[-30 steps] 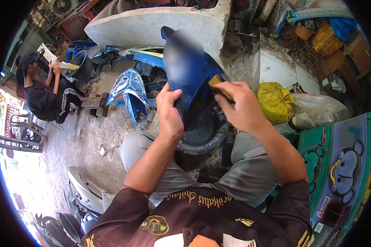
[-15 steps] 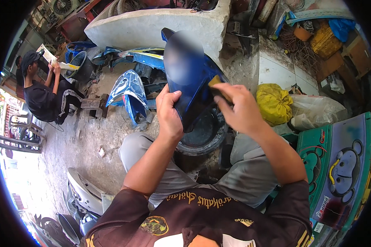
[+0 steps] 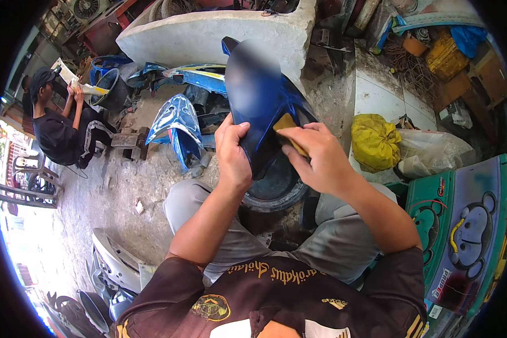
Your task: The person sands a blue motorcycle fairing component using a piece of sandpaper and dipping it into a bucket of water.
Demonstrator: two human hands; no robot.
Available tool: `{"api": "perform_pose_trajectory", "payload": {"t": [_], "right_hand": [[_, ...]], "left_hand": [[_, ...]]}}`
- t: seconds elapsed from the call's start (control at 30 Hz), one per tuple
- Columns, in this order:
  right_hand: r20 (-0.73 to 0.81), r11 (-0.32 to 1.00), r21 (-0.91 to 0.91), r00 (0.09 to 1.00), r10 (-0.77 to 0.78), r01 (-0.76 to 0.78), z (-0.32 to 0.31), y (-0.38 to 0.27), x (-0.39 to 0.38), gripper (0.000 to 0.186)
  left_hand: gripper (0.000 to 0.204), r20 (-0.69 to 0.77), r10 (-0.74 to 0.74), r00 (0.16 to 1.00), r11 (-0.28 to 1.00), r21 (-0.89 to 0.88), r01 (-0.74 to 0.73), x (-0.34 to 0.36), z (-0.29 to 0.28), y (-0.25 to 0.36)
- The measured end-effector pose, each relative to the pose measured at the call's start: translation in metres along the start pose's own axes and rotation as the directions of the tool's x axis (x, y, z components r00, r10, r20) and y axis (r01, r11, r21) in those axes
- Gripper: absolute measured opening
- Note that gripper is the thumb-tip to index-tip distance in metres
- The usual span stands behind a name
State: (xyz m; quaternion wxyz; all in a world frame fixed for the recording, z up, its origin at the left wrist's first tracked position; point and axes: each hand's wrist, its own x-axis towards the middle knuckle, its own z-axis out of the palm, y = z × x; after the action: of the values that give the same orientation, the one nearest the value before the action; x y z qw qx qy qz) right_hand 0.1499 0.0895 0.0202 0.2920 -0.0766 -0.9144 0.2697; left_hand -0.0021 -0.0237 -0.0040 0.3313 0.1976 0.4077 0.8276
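A glossy dark-blue fairing panel [image 3: 267,121], likely from a motorcycle, is held up in front of me, tilted over a black tub [image 3: 273,194] between my legs. My left hand [image 3: 232,149] grips its lower left edge, thumb on the face and fingers behind. In my right hand [image 3: 321,155] is a folded piece of brownish-yellow sandpaper [image 3: 287,125], pinched between thumb and fingers against the panel's right side. A blurred patch hides the upper part of the panel.
A scuffed blue-and-white fairing [image 3: 176,127] stands on the floor at left. Beyond it a person [image 3: 56,124] sits holding a white panel [image 3: 76,79]. A yellow bag [image 3: 374,142] and a green plastic cabinet [image 3: 462,225] are at right. A pale concrete wall [image 3: 208,39] runs behind.
My right hand has moved slightly left and down along the panel, bringing the sandpaper toward its middle. The left hand keeps its hold, and the panel has barely shifted.
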Motion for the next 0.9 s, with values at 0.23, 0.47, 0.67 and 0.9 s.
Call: {"api": "perform_pose_trajectory", "payload": {"t": [0.23, 0.47, 0.67, 0.9], "right_hand": [[-0.036, 0.99, -0.024, 0.99, 0.139, -0.14, -0.013, 0.013, 0.01, 0.027], [-0.014, 1.0, 0.003, 1.0, -0.017, 0.017, -0.001, -0.004, 0.002, 0.026], [-0.04, 0.962, 0.128, 0.968, 0.249, -0.242, -0.008, 0.006, 0.01, 0.022], [-0.062, 0.997, 0.043, 0.996, -0.063, 0.066, -0.003, 0.005, 0.006, 0.022]], "left_hand": [[0.043, -0.013, -0.002, 1.0, 1.0, -0.009, 0.002, -0.001, 0.005, 0.002], [0.044, 0.014, 0.012, 1.0, 1.0, 0.016, -0.012, 0.001, -0.002, -0.002], [0.05, 0.067, -0.022, 0.998, 0.997, 0.074, 0.017, 0.001, -0.004, 0.0], [0.044, 0.017, 0.0, 1.0, 1.0, 0.01, 0.0, 0.0, 0.0, -0.002]]}}
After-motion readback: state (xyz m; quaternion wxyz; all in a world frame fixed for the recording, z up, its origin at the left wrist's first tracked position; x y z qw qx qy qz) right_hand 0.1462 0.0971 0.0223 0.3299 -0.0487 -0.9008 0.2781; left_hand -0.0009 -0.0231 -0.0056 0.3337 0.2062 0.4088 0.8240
